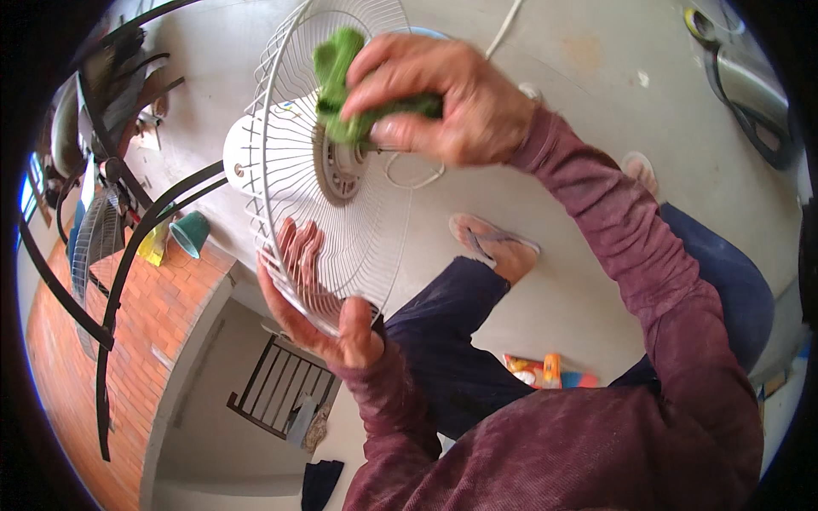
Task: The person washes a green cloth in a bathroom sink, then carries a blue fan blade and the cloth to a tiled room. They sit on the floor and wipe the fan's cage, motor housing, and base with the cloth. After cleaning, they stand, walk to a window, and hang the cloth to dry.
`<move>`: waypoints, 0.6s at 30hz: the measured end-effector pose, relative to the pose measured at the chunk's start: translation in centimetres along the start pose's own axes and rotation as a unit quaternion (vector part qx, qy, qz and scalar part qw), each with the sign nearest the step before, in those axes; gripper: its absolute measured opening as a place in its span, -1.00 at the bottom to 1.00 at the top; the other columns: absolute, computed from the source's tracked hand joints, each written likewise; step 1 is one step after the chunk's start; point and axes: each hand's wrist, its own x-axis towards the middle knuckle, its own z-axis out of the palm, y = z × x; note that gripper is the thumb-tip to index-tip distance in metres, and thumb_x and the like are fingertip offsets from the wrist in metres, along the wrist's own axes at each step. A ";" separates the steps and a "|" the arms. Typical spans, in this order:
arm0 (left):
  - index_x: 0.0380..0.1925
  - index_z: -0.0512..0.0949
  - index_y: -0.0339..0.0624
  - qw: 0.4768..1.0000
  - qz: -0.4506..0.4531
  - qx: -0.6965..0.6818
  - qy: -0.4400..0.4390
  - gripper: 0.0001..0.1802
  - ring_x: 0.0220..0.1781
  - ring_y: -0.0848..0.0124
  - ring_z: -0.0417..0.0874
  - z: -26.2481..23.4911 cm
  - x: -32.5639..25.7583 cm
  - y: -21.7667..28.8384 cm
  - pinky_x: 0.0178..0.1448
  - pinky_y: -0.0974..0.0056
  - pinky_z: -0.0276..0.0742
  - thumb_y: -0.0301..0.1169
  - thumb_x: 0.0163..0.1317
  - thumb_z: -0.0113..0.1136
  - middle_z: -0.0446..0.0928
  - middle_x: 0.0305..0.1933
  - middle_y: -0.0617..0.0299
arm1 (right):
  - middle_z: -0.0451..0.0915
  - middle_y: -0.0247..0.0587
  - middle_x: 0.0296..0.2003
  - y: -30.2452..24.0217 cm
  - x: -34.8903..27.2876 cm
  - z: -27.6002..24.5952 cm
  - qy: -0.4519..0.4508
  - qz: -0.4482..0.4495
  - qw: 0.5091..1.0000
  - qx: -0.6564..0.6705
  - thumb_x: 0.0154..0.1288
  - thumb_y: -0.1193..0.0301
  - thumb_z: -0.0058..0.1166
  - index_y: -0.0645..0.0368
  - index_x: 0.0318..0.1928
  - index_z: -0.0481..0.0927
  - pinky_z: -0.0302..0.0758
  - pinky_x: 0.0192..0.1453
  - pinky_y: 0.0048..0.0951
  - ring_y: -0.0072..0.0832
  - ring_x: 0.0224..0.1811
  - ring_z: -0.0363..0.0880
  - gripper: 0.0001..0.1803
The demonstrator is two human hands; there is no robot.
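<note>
A white fan guard (271, 170) of thin wires stands tilted in front of me. The pale motor housing (241, 159) shows behind it, and a round vented hub (342, 180) sits at its middle. My left hand (328, 319) grips the lower rim, with fingers wrapped behind the wires and the thumb on the near side. In my right hand (452, 98), slightly blurred, is a bunched green cloth (339, 72), held over the upper part of the guard near the hub. The cloth hides some of the wires there.
Dark curved bars (128, 247) rise at the left, by a green bucket (190, 233) and a yellow bag (153, 245). A silver vessel with a black handle (754, 128) lies at the upper right. Colourful packets (552, 371) rest near my legs. A white cord (504, 30) crosses the floor.
</note>
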 end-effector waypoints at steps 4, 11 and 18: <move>0.30 -0.05 -0.49 1.000 0.027 0.005 0.005 0.10 0.07 -0.10 0.49 -0.1 0.7 -0.4 0.01 0.03 0.57 0.00 -0.05 0.26 0.23 0.17 -0.44 | 0.57 -0.19 -0.31 2.2 1.0 1.4 -0.069 -0.043 0.996 -0.033 -0.09 0.61 0.17 0.28 -0.26 0.65 0.51 -0.18 -0.45 -0.35 -0.29 0.58 -0.73; 0.31 -0.07 -0.51 0.999 0.039 0.037 0.006 0.10 0.07 -0.10 0.50 0.4 1.4 -0.4 0.00 0.08 0.59 0.11 -0.01 0.12 0.21 0.15 -0.52 | 0.63 -0.26 -0.35 10.7 -1.9 -1.4 -0.110 0.243 0.962 0.063 0.08 0.48 0.14 0.28 -0.33 0.62 0.54 -0.22 -0.54 -0.55 -0.38 0.58 -0.85; 0.30 -0.03 -0.50 0.998 0.051 0.044 0.011 0.04 0.09 -0.03 0.49 0.9 0.9 0.4 0.04 0.11 0.55 0.16 0.10 0.02 0.23 0.18 -0.47 | 0.58 -0.19 -0.34 0.0 2.1 0.8 0.062 -0.051 0.987 -0.138 0.06 0.52 0.13 0.19 -0.18 0.51 0.54 -0.18 -0.47 -0.37 -0.28 0.61 -0.74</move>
